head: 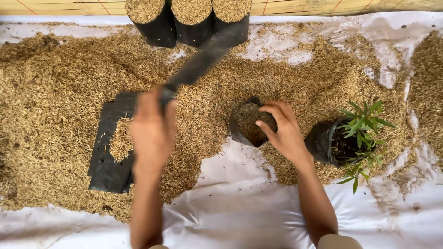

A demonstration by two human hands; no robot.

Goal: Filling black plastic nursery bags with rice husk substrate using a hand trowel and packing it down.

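Observation:
My left hand (pixel 152 127) is raised over the husk pile and grips one end of an empty black plastic nursery bag (pixel 203 60), which streaks away from it, blurred by motion. My right hand (pixel 281 129) rests its fingers on the rim of a small black bag filled with husk (pixel 249 121), which sits tilted in the pile. A flat stack of empty black bags (pixel 107 157) lies under and left of my left hand, with some husk on top.
Rice husk (pixel 60 92) covers a white sheet (pixel 240 203). Three filled black bags (pixel 191 20) stand at the far edge. A black bag with a green seedling (pixel 357 133) lies tipped to the right of my right hand.

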